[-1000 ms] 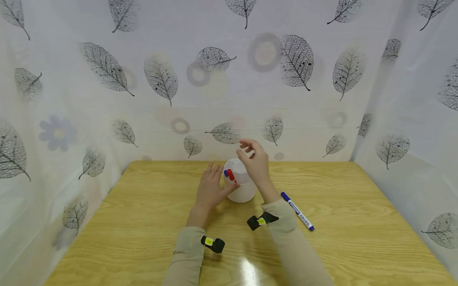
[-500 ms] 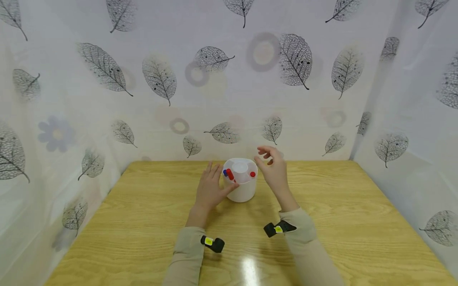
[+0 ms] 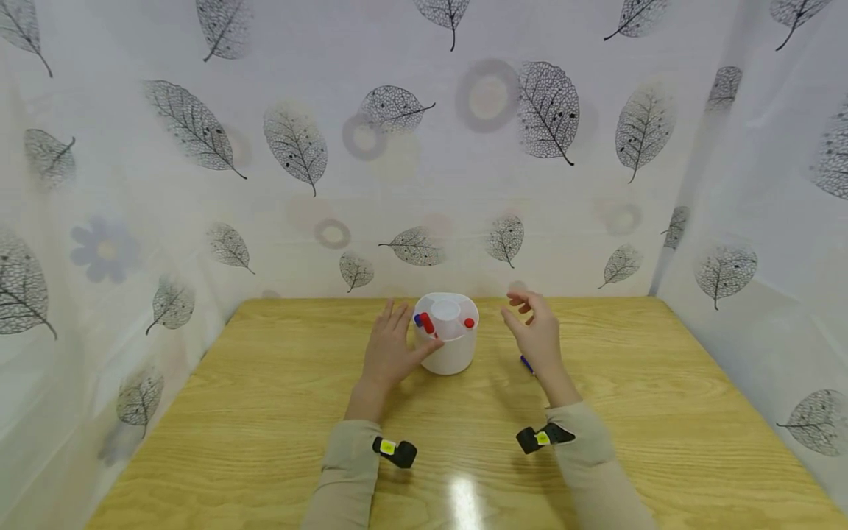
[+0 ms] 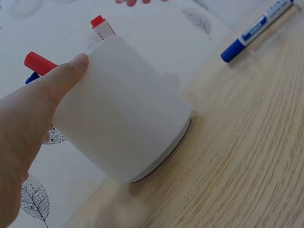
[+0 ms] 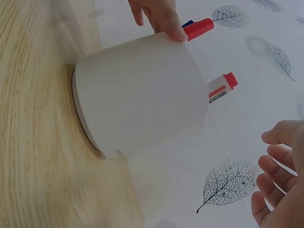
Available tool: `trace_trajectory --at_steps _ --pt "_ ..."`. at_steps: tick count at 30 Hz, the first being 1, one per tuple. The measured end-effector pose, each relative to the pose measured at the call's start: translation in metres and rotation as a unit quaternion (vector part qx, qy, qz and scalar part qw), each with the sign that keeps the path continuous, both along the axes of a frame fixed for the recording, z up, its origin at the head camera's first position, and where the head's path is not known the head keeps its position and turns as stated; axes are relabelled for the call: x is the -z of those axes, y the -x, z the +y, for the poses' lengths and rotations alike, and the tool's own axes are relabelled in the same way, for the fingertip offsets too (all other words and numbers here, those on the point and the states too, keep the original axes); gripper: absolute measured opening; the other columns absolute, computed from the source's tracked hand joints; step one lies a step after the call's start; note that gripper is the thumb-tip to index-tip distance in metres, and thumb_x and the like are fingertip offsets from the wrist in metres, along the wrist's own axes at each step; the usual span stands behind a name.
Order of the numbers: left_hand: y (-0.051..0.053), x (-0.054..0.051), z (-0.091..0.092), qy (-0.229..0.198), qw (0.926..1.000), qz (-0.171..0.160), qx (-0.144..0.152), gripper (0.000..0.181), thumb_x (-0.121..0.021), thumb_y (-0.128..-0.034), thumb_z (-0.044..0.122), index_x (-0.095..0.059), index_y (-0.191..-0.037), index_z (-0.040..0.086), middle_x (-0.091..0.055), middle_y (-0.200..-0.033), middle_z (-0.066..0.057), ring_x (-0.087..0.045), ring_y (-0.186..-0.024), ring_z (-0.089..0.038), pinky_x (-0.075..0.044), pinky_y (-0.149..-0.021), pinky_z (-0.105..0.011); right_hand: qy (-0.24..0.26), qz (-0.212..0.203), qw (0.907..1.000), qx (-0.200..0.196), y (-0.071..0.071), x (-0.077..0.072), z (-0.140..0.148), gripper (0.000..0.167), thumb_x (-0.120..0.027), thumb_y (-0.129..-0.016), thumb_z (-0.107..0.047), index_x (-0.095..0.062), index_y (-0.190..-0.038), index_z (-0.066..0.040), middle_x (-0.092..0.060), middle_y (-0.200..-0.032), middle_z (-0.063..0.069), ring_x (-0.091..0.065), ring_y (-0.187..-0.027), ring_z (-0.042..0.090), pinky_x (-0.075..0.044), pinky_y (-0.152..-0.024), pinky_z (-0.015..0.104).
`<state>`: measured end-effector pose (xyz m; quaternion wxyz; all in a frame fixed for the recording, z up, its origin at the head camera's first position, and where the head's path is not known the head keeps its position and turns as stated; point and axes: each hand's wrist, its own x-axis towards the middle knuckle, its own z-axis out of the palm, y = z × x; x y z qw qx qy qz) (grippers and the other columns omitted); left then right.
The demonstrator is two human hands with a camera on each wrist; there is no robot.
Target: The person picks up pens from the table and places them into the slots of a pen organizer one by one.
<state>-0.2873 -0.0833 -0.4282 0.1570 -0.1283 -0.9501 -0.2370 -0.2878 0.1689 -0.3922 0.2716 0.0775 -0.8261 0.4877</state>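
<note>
A white pen holder (image 3: 449, 358) stands upright on the table with several whiteboard markers inside. Against its left side, my left hand (image 3: 387, 350) holds it, thumb across the front near the rim. A red-capped marker (image 3: 427, 323) and a blue-ended marker (image 3: 418, 321) lean out close to that thumb. On the holder's right side rises another marker with a red end (image 5: 222, 87). My right hand (image 3: 538, 335) is in the air to the right, fingers loosely bent and holding nothing. Below it lies a blue-capped marker (image 4: 256, 31), mostly hidden by my right hand and wrist in the head view.
The wood-grain table (image 3: 265, 412) reaches back to a pale curtain (image 3: 424, 184) printed with leaves, which also closes both sides. A black wrist camera (image 3: 397, 450) is strapped on each sleeve.
My right hand has drawn away from above the pen holder, rightward and slightly down, uncovering the red-ended marker. It now passes over the blue-capped marker. My left hand stays on the holder.
</note>
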Motion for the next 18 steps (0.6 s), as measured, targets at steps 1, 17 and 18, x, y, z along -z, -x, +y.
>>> trace_trajectory --at_steps 1,17,18 --pt "0.000 0.000 0.000 0.000 1.0000 0.000 0.000 0.092 -0.062 -0.0826 0.066 -0.043 -0.146 0.002 -0.044 -0.151 -0.015 -0.021 -0.150 -0.034 -0.022 -0.122 -0.054 -0.004 -0.005 1.0000 0.001 0.000 0.001 0.002 0.029 -0.073 -0.084 -0.006 -0.066 -0.112 0.001 -0.067 -0.103 0.020 -0.056 -0.090 0.032 -0.039 -0.068 0.022" --pt "-0.003 -0.003 0.000 -0.001 1.0000 -0.008 0.001 0.093 -0.062 -0.0821 0.066 -0.042 -0.146 0.002 -0.043 -0.152 -0.015 -0.020 -0.151 -0.033 -0.020 -0.123 -0.052 -0.181 -0.161 0.9702 0.006 0.001 0.031 0.030 0.041 -0.070 -0.086 -0.015 -0.059 -0.120 0.006 -0.059 -0.108 0.027 -0.051 -0.101 0.041 -0.045 -0.081 0.050" --pt "-0.003 -0.003 0.000 -0.002 1.0000 -0.008 0.001 0.093 -0.062 -0.0820 0.067 -0.042 -0.146 0.002 -0.043 -0.152 -0.015 -0.019 -0.151 -0.033 -0.020 -0.123 -0.052 -0.194 -0.170 0.9660 0.009 0.000 0.031 0.031 0.042 -0.070 -0.086 -0.016 -0.059 -0.120 0.006 -0.059 -0.108 0.027 -0.051 -0.101 0.041 -0.046 -0.080 0.051"
